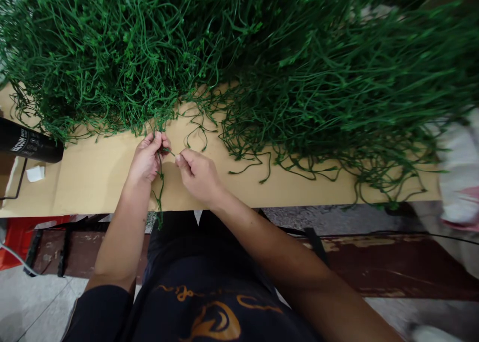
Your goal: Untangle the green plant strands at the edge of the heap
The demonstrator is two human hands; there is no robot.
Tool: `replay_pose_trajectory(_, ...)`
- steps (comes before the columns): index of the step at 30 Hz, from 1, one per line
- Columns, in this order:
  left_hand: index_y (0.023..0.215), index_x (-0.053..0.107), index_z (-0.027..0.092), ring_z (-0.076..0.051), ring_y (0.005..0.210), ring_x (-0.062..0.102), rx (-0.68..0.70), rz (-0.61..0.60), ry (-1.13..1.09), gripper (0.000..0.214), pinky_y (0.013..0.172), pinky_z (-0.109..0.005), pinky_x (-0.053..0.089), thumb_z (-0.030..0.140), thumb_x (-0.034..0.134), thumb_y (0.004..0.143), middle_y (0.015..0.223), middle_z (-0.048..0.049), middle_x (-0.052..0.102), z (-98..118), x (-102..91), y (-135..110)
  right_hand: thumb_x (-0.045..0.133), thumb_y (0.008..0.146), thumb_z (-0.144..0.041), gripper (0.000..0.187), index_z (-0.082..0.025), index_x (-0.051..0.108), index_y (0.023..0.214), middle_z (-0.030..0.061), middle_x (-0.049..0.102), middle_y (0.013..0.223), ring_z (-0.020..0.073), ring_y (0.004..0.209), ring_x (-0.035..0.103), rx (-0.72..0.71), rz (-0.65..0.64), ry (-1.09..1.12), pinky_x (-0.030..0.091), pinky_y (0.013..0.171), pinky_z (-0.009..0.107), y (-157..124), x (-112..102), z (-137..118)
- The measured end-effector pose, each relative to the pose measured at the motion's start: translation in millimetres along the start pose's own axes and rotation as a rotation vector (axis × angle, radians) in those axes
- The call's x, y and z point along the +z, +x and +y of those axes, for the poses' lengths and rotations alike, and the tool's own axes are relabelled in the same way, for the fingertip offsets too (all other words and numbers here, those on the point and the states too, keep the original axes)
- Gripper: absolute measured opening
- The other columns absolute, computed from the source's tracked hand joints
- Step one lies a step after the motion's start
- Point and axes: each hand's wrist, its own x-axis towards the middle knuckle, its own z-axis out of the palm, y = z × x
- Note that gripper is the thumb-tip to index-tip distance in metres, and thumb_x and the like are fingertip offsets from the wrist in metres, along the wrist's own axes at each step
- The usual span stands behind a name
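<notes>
My left hand (pixel 147 157) is closed, thumb against fingers, on a thin green plastic stem (pixel 160 180) that hangs down past the cardboard's front edge. To its right, my right hand (pixel 198 175) pinches the end of a short strand (pixel 171 152) that runs across to the left fingers. A large heap of green artificial stems (pixel 123 58) lies just beyond my hands, its loose ends reaching close to the left one. More stems (pixel 337 92) are piled at the right. Both hands are above the brown cardboard (pixel 97 177) near its front edge.
A black vacuum bottle (pixel 30 140) lies at the left edge, beside a small white paper piece (pixel 36 173). White sacking (pixel 462 172) is at the far right. Below the cardboard are a dark red bench (pixel 392 267) and a red plastic object (pixel 15 252).
</notes>
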Motion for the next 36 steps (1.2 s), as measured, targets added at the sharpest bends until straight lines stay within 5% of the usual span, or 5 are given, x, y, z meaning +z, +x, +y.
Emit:
replay_pose_trajectory(12, 0.065, 0.044, 0.014, -0.001, 0.046, 0.039, -0.001, 0.146, -0.111, 0.027, 0.052, -0.015, 0.034, 0.009, 0.038, 0.09, 0.055, 0.0062, 0.041, -6.3, 9.6, 2.4, 0.031, 0.088, -0.026, 0.021, -0.019, 0.043, 0.072, 0.0062, 0.055, 0.066, 0.0156, 0.059, 0.049, -0.054, -0.12, -0.172, 0.033, 0.059, 0.028, -5.4, 2.2, -12.6)
replay_pose_trajectory(18, 0.062, 0.046, 0.015, -0.003, 0.046, 0.041, 0.012, 0.145, -0.083, 0.029, 0.05, -0.016, 0.033, 0.01, 0.039, 0.09, 0.053, 0.005, 0.045, -6.6, 10.5, 2.8, 0.031, 0.09, -0.033, 0.028, -0.02, 0.042, 0.068, 0.0025, 0.052, 0.063, 0.0125, 0.059, 0.048, -0.013, -0.085, 0.066, 0.035, 0.059, 0.026, -9.1, 0.6, -5.5)
replay_pose_trajectory(25, 0.063, 0.048, 0.014, -0.003, 0.047, 0.041, 0.047, 0.187, -0.062, 0.029, 0.049, -0.016, 0.033, 0.013, 0.04, 0.09, 0.054, 0.0045, 0.045, -7.8, 11.4, 3.0, 0.039, 0.086, -0.05, 0.035, -0.02, 0.038, 0.066, -0.0055, 0.033, 0.05, 0.0079, 0.047, 0.032, 0.118, -0.059, 0.25, 0.026, 0.048, 0.023, -14.2, 2.0, -3.7)
replay_pose_trajectory(36, 0.06, 0.042, 0.015, -0.002, 0.041, 0.033, 0.021, 0.292, -0.057, 0.032, 0.043, -0.016, 0.028, 0.011, 0.037, 0.091, 0.049, 0.0067, 0.038, -5.7, 20.1, 0.7, 0.033, 0.091, -0.032, 0.031, -0.02, 0.036, 0.063, -0.0029, 0.039, 0.054, 0.0086, 0.051, 0.038, -0.005, -0.046, 0.209, 0.031, 0.052, 0.024, -32.2, 3.5, -11.6)
